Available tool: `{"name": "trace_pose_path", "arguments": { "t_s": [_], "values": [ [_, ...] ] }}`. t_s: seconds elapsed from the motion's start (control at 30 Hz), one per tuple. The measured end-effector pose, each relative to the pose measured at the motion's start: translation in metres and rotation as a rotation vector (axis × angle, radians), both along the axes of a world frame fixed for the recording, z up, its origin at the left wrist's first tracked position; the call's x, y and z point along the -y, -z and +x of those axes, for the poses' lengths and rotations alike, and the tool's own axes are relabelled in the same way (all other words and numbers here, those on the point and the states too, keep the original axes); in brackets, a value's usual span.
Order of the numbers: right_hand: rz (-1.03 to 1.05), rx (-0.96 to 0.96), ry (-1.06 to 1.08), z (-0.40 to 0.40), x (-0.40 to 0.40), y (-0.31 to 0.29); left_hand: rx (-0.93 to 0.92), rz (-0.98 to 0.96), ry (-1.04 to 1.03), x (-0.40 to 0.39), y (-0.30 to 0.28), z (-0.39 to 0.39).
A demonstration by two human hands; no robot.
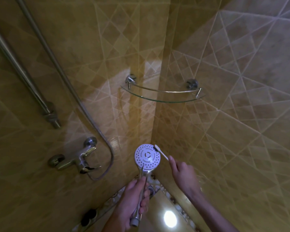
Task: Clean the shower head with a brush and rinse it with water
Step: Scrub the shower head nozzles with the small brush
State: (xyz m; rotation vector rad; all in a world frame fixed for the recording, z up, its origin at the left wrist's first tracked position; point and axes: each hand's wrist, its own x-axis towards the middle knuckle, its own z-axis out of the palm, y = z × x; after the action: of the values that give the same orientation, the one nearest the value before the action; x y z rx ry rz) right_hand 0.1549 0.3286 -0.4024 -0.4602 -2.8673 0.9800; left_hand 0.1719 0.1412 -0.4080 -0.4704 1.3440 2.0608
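— Nearest the camera?
— Left hand wrapped around the chrome handle of the round white-faced shower head, face turned up toward the camera. Right hand pinched on the pale thin-handled toothbrush-style brush, dark bristles touching the upper right rim of the face.
— Below and behind those?
— Glossy yellow floor tile, a round metal floor drain partly hidden by the handle and fingers.
— To the left?
— One chrome mixer tap on the yellow diamond-patterned wall tiles, one grey flexible hose looping down beside it, one steel riser pipe.
— Farther off?
— One curved glass corner shelf with a chrome rail, two round brackets.
— Any writing?
— None legible.
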Motion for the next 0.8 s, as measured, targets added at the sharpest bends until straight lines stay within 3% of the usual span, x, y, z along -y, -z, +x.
{"name": "trace_pose_path", "arguments": {
  "t_s": [0.17, 0.33, 0.53, 0.7, 0.8],
  "values": [
    [0.048, -0.023, -0.065, 0.000, 0.009, -0.005, -0.060, -0.139, -0.033, -0.002, 0.004, 0.003],
    [0.240, -0.021, -0.264, 0.025, 0.023, -0.010, -0.076, -0.203, -0.039, 0.003, 0.007, 0.003],
    [0.321, -0.047, -0.152, -0.018, 0.006, -0.035, -0.068, -0.179, 0.031, -0.002, 0.004, 0.008],
    [0.409, -0.049, -0.468, 0.014, 0.031, -0.031, -0.087, -0.237, 0.029, 0.000, 0.002, 0.008],
    [0.493, -0.078, -0.456, 0.008, 0.028, -0.034, -0.108, -0.228, 0.013, 0.002, -0.003, 0.008]
  ]
}}
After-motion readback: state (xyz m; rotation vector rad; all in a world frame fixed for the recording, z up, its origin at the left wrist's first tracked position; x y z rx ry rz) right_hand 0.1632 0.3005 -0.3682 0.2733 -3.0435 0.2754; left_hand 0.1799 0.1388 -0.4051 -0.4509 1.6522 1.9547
